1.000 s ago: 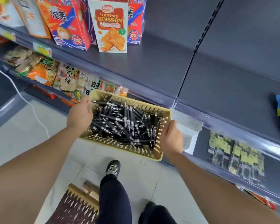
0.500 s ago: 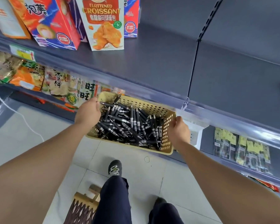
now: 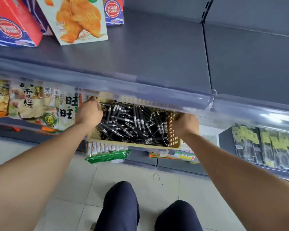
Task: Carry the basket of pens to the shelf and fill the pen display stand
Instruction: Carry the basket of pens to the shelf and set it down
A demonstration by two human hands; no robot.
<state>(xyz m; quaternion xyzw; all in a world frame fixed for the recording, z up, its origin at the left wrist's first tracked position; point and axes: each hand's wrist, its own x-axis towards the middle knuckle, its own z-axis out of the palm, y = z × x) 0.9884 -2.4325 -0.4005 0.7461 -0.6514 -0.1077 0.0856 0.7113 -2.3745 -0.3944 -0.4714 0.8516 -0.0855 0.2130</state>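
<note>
One basket (image 3: 173, 130) of countless black pens (image 3: 132, 124), two hands, left (image 3: 88, 112) and right (image 3: 187, 124), clasped on its ends.

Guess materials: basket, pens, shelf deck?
Basket: likely moulded plastic, matte tan; regular punched holes in the wall, thin smooth rim.
Pens: probably black plastic barrels with shiny silver tips and bands; metal or plated plastic, can't tell.
Shelf deck: looks like painted sheet metal, satin grey, with a glossy clear plastic strip on its front edge.
</note>
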